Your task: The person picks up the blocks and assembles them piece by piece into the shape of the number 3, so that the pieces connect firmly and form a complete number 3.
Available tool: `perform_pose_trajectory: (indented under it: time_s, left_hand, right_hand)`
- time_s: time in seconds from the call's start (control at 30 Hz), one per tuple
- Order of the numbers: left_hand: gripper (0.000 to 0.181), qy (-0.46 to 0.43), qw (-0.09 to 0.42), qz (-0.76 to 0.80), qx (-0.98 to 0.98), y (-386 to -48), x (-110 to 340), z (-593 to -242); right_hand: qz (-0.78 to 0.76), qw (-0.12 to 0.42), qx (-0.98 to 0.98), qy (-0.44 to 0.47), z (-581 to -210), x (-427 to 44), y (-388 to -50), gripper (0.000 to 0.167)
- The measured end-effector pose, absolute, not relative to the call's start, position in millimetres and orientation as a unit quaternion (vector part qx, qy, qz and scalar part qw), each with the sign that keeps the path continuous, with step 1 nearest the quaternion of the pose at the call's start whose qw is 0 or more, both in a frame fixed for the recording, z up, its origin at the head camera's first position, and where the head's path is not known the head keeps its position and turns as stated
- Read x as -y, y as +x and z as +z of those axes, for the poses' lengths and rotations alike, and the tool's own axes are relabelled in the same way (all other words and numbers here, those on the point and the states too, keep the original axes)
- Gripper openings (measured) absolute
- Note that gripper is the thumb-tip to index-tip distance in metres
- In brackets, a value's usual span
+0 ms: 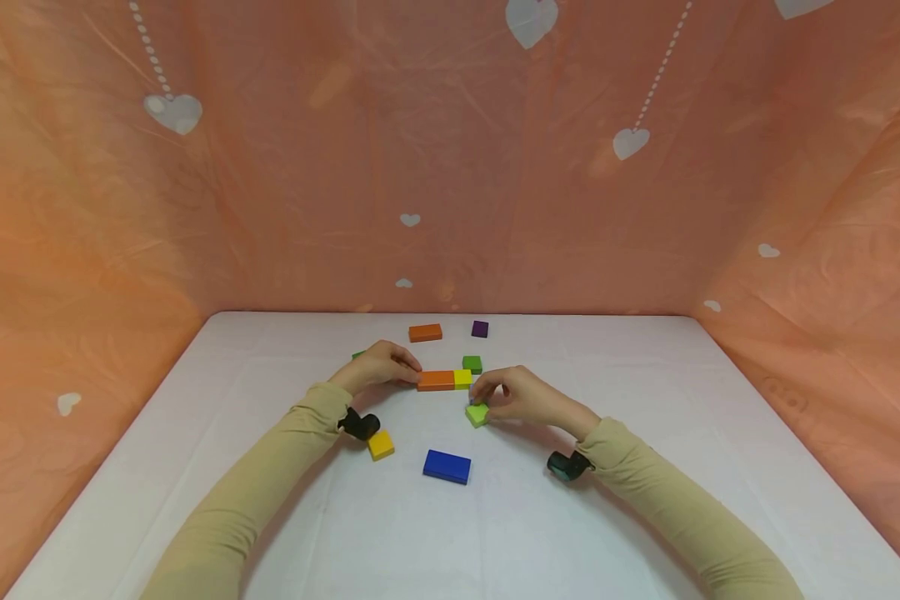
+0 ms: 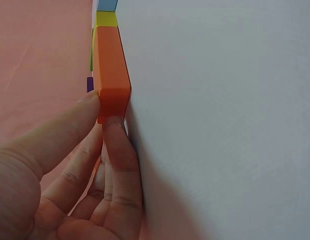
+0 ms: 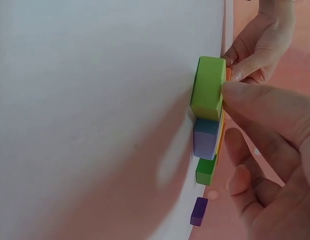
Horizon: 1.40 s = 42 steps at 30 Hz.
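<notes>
In the head view a long orange block [image 1: 436,381] and a yellow block [image 1: 462,379] lie end to end. My left hand [image 1: 382,365] pinches the orange block's left end; the left wrist view shows thumb and finger on the orange block [image 2: 112,60], with yellow [image 2: 106,19] and light blue [image 2: 106,5] blocks beyond. My right hand [image 1: 528,396] bends over the row's right end. In the right wrist view its thumb touches a light green block [image 3: 209,87], and the other fingers are bent near the light blue block [image 3: 206,139]. Their contact is unclear.
Behind the row lie an orange block [image 1: 425,333], a purple block [image 1: 480,329] and a green block [image 1: 472,364]. Nearer are a blue block [image 1: 447,467] and a yellow-orange block [image 1: 381,445]. Another green block [image 1: 358,355] is partly behind the left hand.
</notes>
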<state>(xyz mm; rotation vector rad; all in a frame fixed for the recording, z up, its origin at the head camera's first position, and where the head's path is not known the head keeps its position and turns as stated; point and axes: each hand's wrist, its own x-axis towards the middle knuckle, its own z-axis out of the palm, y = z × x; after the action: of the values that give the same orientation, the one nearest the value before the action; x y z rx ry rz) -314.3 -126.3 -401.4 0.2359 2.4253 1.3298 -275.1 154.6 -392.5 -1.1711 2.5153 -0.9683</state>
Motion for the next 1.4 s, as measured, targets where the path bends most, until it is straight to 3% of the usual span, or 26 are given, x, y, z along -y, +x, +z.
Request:
perform_pose_trajectory:
  time_s: [1.4]
  left_hand:
    - [0.021,0.088,0.178,0.461,-0.865,-312.0,125.4,-400.7]
  right_hand:
    - [-0.329,0.107,-0.841,-0.417,-390.8,-156.3,-277.6,0.030]
